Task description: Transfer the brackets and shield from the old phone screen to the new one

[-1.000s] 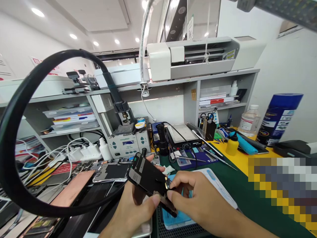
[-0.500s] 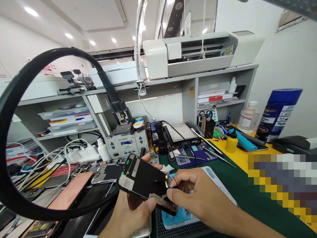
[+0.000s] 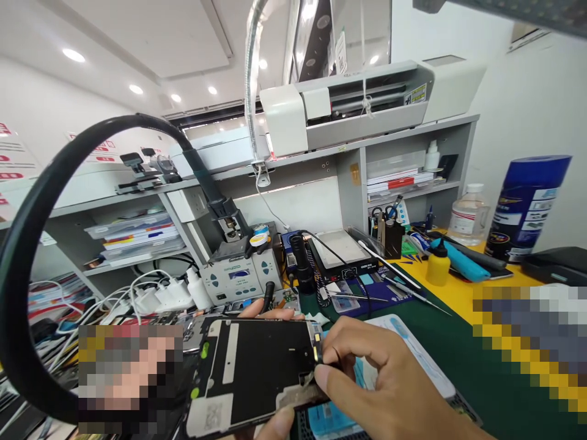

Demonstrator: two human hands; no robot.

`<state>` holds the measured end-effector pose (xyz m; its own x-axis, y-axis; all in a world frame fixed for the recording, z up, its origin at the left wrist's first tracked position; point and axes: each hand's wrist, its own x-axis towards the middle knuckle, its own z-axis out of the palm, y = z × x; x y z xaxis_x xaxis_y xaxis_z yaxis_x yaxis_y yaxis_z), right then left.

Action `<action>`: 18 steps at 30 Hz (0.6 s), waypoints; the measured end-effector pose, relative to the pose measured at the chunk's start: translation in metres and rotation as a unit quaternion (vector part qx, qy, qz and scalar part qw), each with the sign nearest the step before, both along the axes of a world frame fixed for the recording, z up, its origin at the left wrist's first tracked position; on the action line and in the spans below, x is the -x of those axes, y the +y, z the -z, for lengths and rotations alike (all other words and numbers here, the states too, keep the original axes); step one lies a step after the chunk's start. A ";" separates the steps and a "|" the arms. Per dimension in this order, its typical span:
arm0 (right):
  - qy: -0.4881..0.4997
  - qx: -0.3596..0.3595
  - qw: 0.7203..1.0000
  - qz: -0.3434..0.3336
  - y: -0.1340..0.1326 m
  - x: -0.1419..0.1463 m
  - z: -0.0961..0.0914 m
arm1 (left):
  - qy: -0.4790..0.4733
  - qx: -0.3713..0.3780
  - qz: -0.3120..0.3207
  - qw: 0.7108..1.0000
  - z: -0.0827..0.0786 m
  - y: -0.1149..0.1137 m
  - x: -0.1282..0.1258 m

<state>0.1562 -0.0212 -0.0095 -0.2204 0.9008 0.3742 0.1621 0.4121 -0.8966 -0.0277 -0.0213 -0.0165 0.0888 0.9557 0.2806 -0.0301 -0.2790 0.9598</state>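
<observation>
A phone screen (image 3: 266,366) lies back side up in my left hand (image 3: 277,424), showing black backing, a white label with a square code and green spots along its left end. The left thumb presses its near edge, and fingertips show behind the far edge; the palm is hidden underneath. At the screen's right end, my right hand (image 3: 367,373) pinches with thumb and index finger at the flex cable (image 3: 317,346) with gold contacts. The fingers partly cover where they meet the cable. Below the hands sits a blue and white tray (image 3: 337,421).
A black ring-shaped lamp arm (image 3: 137,122) curves across the left. Behind stand a soldering station (image 3: 238,278), a flat heating plate (image 3: 342,250) and tweezers (image 3: 358,295). On the right are a yellow bottle (image 3: 438,266) and a blue spray can (image 3: 527,208). A green mat (image 3: 495,379) covers the bench.
The phone screen has turned flatter and sits lower and closer, its left end swung down. My right hand has stayed at its right end, moving slightly right. The camera view has shifted a little.
</observation>
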 end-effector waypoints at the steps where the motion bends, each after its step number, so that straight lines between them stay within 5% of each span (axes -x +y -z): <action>1: 0.001 -0.003 1.000 -0.001 0.000 0.000 0.001 | 0.000 -0.005 0.003 1.000 0.000 0.001 -0.001; 18: 0.041 0.095 0.995 0.009 0.004 0.004 0.005 | 0.052 0.004 0.002 0.999 0.008 -0.001 0.014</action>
<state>0.1520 -0.0168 -0.0142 -0.1786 0.9607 0.2126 0.0906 0.2312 -0.9687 -0.0414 -0.0224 -0.0245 0.1210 0.9575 0.2619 0.0695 -0.2713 0.9600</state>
